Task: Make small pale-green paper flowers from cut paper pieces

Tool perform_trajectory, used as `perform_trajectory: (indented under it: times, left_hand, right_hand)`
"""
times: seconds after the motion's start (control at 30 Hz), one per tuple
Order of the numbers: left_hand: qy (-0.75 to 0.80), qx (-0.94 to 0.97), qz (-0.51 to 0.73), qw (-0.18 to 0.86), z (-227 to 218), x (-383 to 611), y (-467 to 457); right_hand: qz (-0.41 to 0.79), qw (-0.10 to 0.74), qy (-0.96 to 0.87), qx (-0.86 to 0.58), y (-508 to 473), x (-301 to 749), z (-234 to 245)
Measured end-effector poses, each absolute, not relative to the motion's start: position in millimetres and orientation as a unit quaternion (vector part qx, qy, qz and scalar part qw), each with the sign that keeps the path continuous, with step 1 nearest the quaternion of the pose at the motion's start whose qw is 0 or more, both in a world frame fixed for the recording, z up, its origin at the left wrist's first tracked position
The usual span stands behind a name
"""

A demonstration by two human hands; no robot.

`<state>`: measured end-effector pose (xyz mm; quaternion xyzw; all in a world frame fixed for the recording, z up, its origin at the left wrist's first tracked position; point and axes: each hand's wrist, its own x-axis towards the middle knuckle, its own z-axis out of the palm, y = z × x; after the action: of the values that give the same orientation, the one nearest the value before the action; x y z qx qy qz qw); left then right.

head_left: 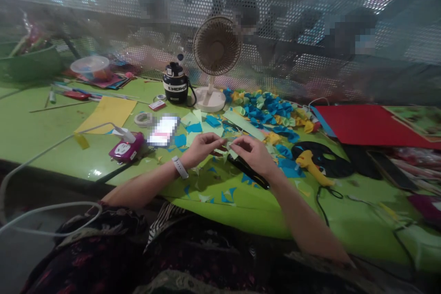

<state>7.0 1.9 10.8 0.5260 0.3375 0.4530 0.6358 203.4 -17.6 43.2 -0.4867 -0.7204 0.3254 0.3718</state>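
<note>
My left hand [203, 147] and my right hand [253, 151] meet over the green table [41, 133], both pinching a small piece of pale green paper [230, 148] between their fingertips. A white band sits on my left wrist. A black tool [250, 172] lies on the table just under my right hand. Small blue and green paper scraps [227, 193] lie scattered around both hands.
A pile of folded blue, yellow and green paper pieces [272, 112] lies beyond my hands. A small white fan [215, 62], a black bottle [175, 83], a tape roll [143, 119], a yellow sheet [106, 112], a red sheet [365, 124], a yellow glue gun [312, 165] and a pink power strip [126, 149] stand about.
</note>
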Motion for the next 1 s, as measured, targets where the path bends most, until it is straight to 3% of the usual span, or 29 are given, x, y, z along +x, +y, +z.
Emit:
perform_trajectory:
  times: [0.23, 0.43, 0.7, 1.0]
  left_hand:
    - [0.319, 0.446, 0.467, 0.694, 16, 12, -11]
    - [0.316, 0.493, 0.425, 0.690, 10, 9, -7]
    - [0.318, 0.490, 0.448, 0.677, 3, 11, -5]
    - [0.321, 0.499, 0.411, 0.693, 9, 9, -10]
  right_hand:
    - [0.328, 0.386, -0.701, -0.501, -18, 203, 43]
    - [0.354, 0.316, -0.735, -0.485, -19, 208, 48]
    - [0.343, 0.353, -0.709, -0.504, -20, 206, 48]
    - [0.334, 0.297, -0.751, -0.486, -20, 211, 48]
